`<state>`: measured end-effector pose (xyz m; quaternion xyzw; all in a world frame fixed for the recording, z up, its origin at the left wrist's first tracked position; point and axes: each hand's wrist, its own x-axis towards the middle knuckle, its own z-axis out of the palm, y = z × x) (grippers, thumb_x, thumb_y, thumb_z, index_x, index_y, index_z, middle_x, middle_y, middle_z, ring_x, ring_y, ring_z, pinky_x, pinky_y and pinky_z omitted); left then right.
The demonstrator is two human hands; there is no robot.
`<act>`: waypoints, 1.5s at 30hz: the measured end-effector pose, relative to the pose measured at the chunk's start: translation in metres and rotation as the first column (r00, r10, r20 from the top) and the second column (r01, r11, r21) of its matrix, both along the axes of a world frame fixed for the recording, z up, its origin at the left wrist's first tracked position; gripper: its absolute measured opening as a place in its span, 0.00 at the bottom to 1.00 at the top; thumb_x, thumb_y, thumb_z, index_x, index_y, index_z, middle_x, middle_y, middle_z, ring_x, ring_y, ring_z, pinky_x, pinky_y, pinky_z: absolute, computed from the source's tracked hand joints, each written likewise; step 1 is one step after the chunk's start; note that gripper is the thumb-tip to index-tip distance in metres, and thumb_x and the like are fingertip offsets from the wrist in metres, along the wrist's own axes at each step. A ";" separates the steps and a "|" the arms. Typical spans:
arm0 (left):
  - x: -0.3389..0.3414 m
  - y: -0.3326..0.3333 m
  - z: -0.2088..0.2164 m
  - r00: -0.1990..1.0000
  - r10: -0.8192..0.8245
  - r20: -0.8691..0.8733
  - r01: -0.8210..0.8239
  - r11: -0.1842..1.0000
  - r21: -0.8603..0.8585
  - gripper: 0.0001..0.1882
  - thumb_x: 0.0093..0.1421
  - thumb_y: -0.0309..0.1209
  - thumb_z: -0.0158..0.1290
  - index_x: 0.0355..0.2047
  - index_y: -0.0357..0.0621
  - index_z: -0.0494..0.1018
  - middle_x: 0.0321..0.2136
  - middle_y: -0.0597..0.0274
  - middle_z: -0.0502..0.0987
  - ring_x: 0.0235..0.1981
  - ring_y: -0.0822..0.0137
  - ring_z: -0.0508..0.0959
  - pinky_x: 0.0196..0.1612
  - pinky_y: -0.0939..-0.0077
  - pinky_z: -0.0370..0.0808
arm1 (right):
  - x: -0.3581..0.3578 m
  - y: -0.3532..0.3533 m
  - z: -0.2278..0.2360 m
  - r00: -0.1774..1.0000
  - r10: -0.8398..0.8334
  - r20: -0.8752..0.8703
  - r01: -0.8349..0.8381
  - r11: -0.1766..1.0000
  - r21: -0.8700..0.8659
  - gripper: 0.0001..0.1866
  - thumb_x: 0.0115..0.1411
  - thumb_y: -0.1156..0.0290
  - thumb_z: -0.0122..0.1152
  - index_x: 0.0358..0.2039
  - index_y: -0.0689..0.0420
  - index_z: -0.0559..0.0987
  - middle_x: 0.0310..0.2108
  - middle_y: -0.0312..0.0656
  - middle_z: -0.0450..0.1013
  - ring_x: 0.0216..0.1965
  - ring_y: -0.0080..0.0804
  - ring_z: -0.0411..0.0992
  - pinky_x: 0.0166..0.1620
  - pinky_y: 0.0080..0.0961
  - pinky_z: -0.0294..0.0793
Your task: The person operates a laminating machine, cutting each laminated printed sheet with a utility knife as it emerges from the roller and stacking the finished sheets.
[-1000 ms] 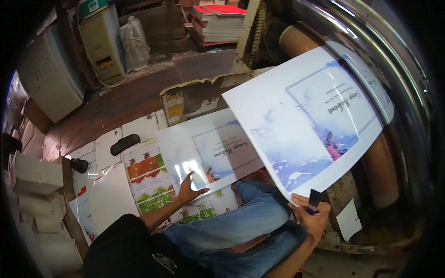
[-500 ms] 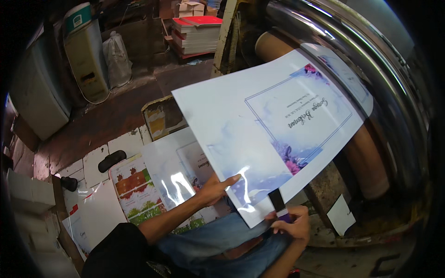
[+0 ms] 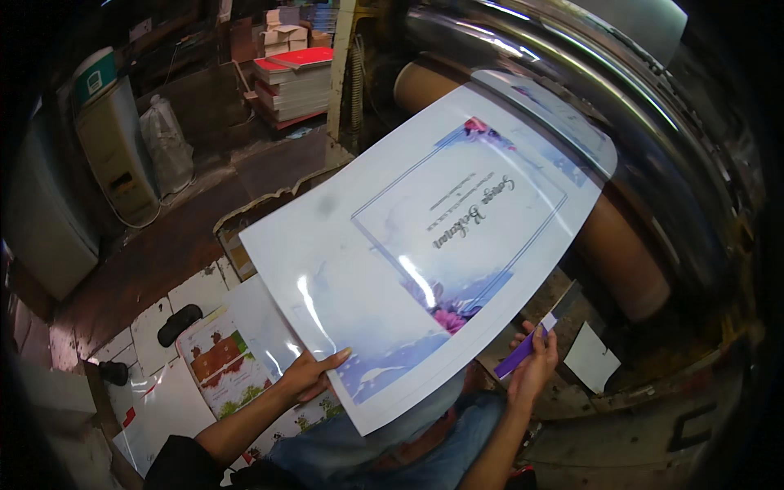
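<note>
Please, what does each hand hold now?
Left hand: closed on large glossy white-and-blue printed sheet.
Right hand: closed around slim purple dark-tipped tool.

White tiled surface [image 3: 196, 286] | black oblong object [image 3: 180, 326] — on tiles | colourful printed sheet [image 3: 216, 359] — beside

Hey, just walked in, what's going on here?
A person's left hand grips the near left edge of a glossy printed sheet, whose far end reaches a shiny metal roller. The right hand holds a purple-handled tool beside the sheet. Other printed sheets lie lower left.
</note>
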<state>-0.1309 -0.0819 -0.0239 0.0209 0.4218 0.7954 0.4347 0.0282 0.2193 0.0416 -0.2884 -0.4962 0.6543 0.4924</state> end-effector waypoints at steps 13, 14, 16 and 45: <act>-0.014 -0.037 -0.043 0.981 -0.065 0.184 0.077 0.995 -0.058 0.23 0.62 0.29 0.54 0.55 0.38 0.59 0.41 0.55 0.74 0.37 0.62 0.79 0.30 0.64 0.82 | -0.039 0.099 0.062 0.989 -0.065 0.135 0.045 0.988 0.149 0.14 0.65 0.61 0.52 0.39 0.60 0.74 0.26 0.38 0.74 0.18 0.17 0.65 0.19 0.14 0.63; -0.015 -0.043 -0.048 0.975 -0.125 0.182 0.135 0.990 -0.048 0.23 0.62 0.28 0.54 0.55 0.39 0.59 0.43 0.55 0.73 0.40 0.62 0.79 0.34 0.62 0.83 | -0.044 0.111 0.069 0.970 -0.059 0.234 0.009 0.978 0.209 0.15 0.65 0.60 0.53 0.39 0.60 0.75 0.25 0.37 0.74 0.17 0.15 0.65 0.18 0.13 0.63; -0.015 -0.052 -0.053 0.969 -0.138 0.207 0.153 0.987 -0.058 0.23 0.62 0.28 0.53 0.56 0.39 0.59 0.43 0.56 0.73 0.41 0.62 0.78 0.36 0.61 0.82 | -0.054 0.141 0.077 0.957 -0.059 0.285 -0.015 0.969 0.248 0.15 0.65 0.60 0.53 0.39 0.61 0.76 0.24 0.37 0.74 0.16 0.15 0.65 0.18 0.13 0.63; -0.028 -0.107 -0.071 0.977 -0.211 0.038 0.212 0.922 -0.325 0.32 0.59 0.33 0.59 0.58 0.38 0.56 0.46 0.54 0.71 0.47 0.58 0.75 0.43 0.57 0.80 | -0.091 0.219 0.049 0.959 -0.088 0.269 0.062 0.993 0.105 0.13 0.47 0.68 0.74 0.25 0.57 0.76 0.19 0.31 0.70 0.14 0.13 0.63 0.16 0.11 0.55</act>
